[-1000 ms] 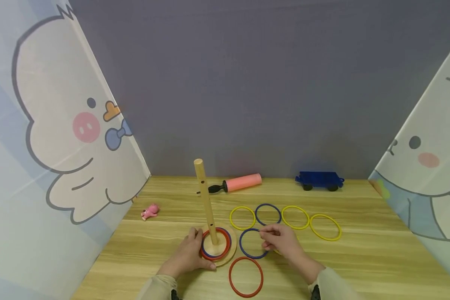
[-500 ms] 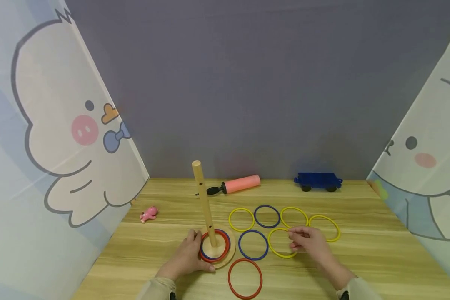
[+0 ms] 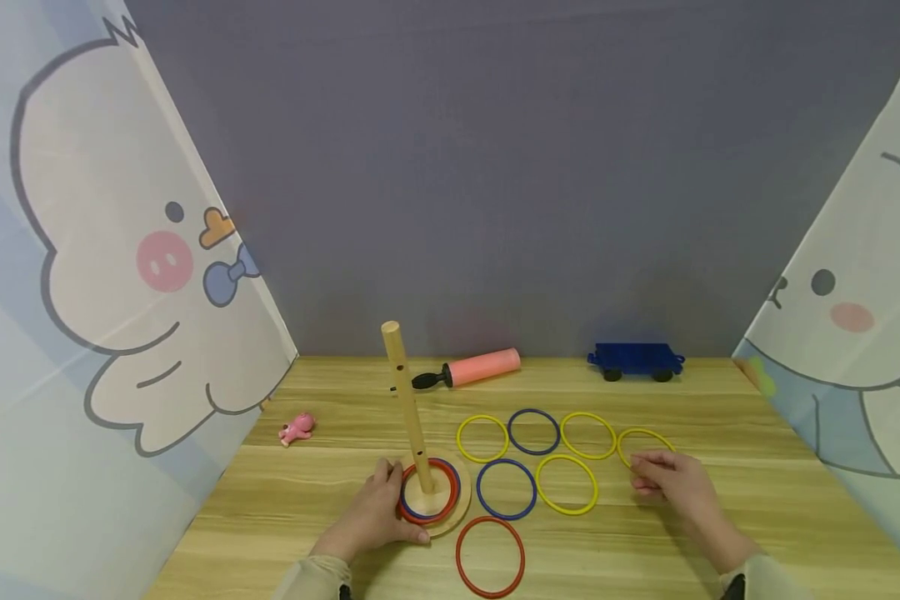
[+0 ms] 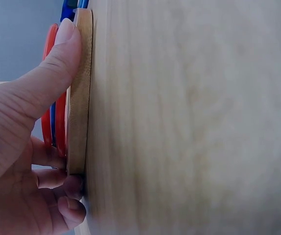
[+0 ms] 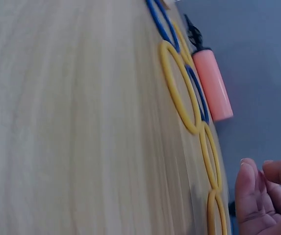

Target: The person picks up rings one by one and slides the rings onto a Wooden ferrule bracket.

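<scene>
My left hand [image 3: 375, 517] grips the round wooden base [image 4: 81, 98] of a peg stand with an upright post [image 3: 412, 417]. Its thumb lies over the rim, and the fingers curl round the other side. Red rings [image 4: 61, 120] and a blue ring [image 4: 53, 122] lie stacked on the base around the post. My right hand [image 3: 677, 485] hovers low over the table beside the rightmost yellow ring [image 3: 645, 430], overlapping its near part in the head view. In the right wrist view its fingers are loosely bent, with thumb and forefinger apart and nothing between them.
Between the hands lie several yellow rings [image 3: 597, 487], two blue rings [image 3: 536, 492] and a red ring [image 3: 523, 560]. A pink hand pump [image 3: 485, 367] and a dark blue toy wagon [image 3: 636, 360] stand by the back wall. A pink figurine [image 3: 297, 428] lies far left.
My right hand has moved rightward, from the near blue ring past the near yellow ring to the rightmost yellow one. The rings stay in place. My left hand keeps its grip on the base.
</scene>
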Available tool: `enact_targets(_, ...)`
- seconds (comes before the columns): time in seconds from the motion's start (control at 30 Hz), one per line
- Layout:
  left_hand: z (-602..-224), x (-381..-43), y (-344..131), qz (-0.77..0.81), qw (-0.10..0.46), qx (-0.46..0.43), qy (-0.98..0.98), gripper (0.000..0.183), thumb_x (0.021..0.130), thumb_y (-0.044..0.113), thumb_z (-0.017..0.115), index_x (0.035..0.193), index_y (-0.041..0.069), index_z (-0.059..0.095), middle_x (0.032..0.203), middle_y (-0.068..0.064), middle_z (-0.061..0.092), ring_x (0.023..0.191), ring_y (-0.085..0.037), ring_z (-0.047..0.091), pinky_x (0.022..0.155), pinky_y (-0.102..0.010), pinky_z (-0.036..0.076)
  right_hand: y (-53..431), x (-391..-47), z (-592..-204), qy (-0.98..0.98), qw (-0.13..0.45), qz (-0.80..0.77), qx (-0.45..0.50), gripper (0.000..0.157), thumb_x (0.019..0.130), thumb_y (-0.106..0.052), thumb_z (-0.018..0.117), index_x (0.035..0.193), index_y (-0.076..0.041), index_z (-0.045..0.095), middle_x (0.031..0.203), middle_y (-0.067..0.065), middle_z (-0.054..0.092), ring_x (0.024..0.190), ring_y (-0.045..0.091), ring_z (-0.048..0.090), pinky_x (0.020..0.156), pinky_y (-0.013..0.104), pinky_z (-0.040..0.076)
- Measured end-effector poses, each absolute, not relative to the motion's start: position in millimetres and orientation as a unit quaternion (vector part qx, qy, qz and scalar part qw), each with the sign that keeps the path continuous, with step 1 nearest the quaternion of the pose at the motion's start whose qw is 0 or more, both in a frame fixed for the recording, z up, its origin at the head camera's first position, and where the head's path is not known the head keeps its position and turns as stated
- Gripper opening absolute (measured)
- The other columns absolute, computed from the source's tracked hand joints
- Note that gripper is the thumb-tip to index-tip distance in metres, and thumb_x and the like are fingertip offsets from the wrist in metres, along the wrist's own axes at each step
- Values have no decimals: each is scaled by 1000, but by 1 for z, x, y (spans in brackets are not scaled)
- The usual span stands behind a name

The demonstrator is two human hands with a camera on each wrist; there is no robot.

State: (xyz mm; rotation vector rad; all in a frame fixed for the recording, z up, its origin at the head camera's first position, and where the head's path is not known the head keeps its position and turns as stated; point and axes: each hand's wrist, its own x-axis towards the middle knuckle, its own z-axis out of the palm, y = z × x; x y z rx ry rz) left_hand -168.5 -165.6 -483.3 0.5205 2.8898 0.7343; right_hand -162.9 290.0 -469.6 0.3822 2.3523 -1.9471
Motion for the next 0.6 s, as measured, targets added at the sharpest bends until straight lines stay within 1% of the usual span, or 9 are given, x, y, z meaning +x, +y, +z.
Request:
enact_targets(0.13, -484, -168, -166, 243, 55, 172, 953, 126, 56, 63, 85, 141, -16, 36, 126, -23, 39, 115, -40, 48, 94, -51, 44, 306, -165, -472, 772, 27, -620, 136, 40, 95, -11, 63, 123, 16, 57, 87, 8, 71, 73, 20, 70, 66, 35, 57)
enact_targets(0.3, -484, -168, -167, 245, 51, 174, 952, 126, 57, 63, 85, 141, -16, 36, 127, -24, 39, 116, -41, 47, 95, -52, 44, 322, -169, -474, 784, 1, -605, 137, 39, 95, -7, 62, 120, 21, 55, 84, 7, 71, 69, 17, 69, 64, 33, 57)
enact_targets(0.43, -485, -168, -167, 244, 53, 174, 952, 126, 57, 63, 85, 142, -16, 35, 129, -25, 39, 118, -42, 47, 96, -52, 43, 331, -170, -478, 788, -17, -597, 151, 38, 93, -3, 62, 118, 24, 53, 79, 6, 70, 65, 15, 68, 61, 31, 57)
enact_targets(0.6, -486, -169, -167, 247, 57, 174, 952, 127, 57, 64, 84, 143, -15, 34, 130, -25, 38, 120, -42, 45, 96, -53, 43, 340, -174, -481, 792, -28, -583, 179, 38, 90, 1, 63, 116, 25, 52, 75, 3, 69, 61, 14, 66, 58, 30, 56)
